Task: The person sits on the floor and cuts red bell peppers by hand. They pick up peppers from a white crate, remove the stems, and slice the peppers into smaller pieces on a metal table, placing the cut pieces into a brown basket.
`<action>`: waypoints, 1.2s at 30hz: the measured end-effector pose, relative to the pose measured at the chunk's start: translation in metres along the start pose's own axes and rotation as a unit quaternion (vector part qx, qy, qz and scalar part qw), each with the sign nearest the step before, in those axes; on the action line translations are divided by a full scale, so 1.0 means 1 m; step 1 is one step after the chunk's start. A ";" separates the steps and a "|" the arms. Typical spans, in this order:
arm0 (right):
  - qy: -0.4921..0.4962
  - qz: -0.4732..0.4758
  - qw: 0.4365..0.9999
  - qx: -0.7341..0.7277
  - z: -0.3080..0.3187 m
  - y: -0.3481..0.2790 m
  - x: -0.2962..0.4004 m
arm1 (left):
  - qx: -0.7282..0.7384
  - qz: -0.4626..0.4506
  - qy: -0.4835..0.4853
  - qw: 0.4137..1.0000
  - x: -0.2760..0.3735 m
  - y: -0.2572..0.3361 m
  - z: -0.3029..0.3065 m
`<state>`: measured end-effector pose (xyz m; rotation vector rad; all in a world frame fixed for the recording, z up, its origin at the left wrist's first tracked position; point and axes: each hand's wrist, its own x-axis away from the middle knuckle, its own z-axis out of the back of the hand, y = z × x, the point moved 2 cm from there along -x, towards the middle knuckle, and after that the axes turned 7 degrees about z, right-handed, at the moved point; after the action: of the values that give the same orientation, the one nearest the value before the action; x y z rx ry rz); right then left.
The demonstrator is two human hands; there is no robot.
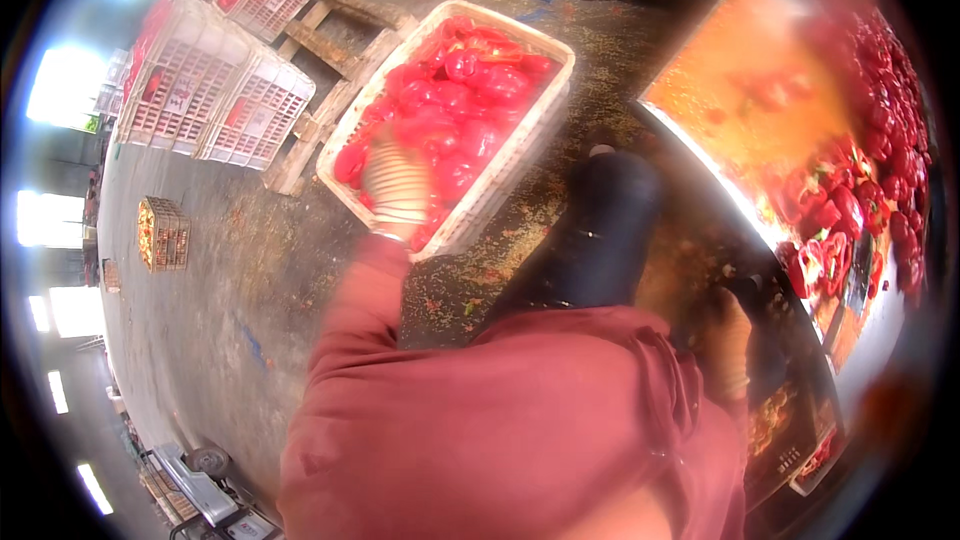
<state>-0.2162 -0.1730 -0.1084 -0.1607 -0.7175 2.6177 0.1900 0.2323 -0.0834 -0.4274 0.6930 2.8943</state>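
My left hand point(397, 180), in a striped glove, reaches down onto the glossy red peppers point(499, 82) at the near end of a pale plastic crate point(511, 165). Motion blurs its fingertips, so a grip on any pepper cannot be made out. Peppers fill the crate almost to its rim, and many look cut or hollowed. My right hand point(729, 349), also gloved, hangs low in shadow beside my right leg, below the table edge. Its fingers are too dark to show whether they hold anything.
On the right stands a metal-edged table point(750, 60) with an orange wet top and heaped red peppers point(847, 202). Stacked white crates point(187, 90) stand left, by a wooden pallet point(337, 52). A small crate point(166, 234) sits farther off. Scraps litter the concrete floor point(225, 300).
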 end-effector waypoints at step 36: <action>0.107 -0.108 0.944 0.294 0.111 0.035 -0.365 | 0.035 -0.194 -0.165 0.966 -0.053 0.157 -0.028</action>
<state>0.0776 -0.4060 -0.0305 -0.1708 0.1295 2.4295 0.2165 0.0772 -0.0247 -0.0548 0.5781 2.4759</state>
